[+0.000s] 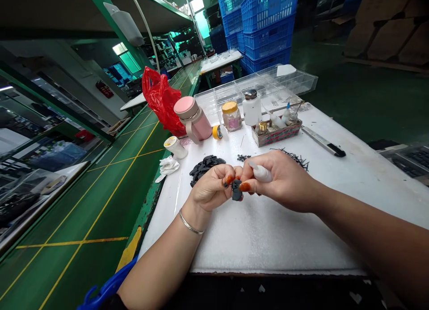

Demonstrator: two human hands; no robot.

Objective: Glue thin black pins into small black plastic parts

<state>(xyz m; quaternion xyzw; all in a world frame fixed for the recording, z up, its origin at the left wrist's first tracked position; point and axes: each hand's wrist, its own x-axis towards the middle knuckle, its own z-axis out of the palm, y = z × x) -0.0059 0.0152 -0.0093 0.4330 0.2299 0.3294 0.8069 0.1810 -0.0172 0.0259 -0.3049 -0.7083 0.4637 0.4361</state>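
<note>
I see left hand (212,187) pinching dark part (237,193), right hand (287,180) gripping bottle (262,173), fingertips at part. Probably mid fine handling; next move calls for steadiness.

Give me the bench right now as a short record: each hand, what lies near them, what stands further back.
Left hand: pinches a small dark part at the fingertips
Right hand: holds a small white bottle; its fingertips also meet the part
Beyond left hand: pile of black pieces
Beyond right hand: scattered thin black rods
Bench left: white glove, pink insulated mug
Bench back: yellow-lidded jar, patterned box of small bottles, clear compartment tray
Bench right: utility knife
Background: stacked blue crates
</note>
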